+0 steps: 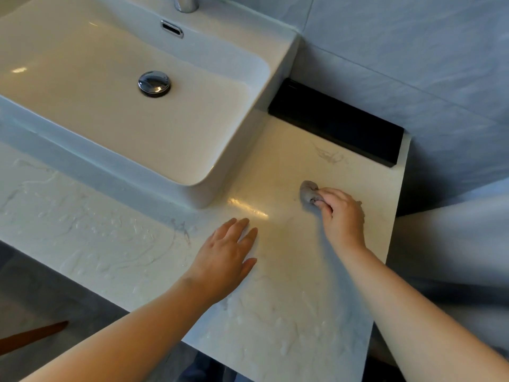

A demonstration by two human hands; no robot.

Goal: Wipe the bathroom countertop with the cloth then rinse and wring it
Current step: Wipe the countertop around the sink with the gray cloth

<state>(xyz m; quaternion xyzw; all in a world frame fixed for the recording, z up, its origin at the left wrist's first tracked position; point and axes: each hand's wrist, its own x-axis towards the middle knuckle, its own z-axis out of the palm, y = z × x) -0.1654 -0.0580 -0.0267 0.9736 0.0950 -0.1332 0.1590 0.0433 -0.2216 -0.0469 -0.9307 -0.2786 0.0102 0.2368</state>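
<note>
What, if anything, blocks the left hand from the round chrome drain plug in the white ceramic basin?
Likely yes: the left hand lies flat on the wet pale countertop, holding nothing, and the white ceramic basin is bare around the round chrome drain plug; only its raised rim intervenes.

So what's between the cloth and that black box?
Between cloth and black box: only bare countertop with a faint grey streak, in the head view.

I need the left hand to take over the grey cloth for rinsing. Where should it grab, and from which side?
Probably the bunched end of the cloth poking out past the right hand, which grips it. Bring the left hand in from the sink side and above: that end is bare, the rest sits under the right hand, against the countertop.
</note>
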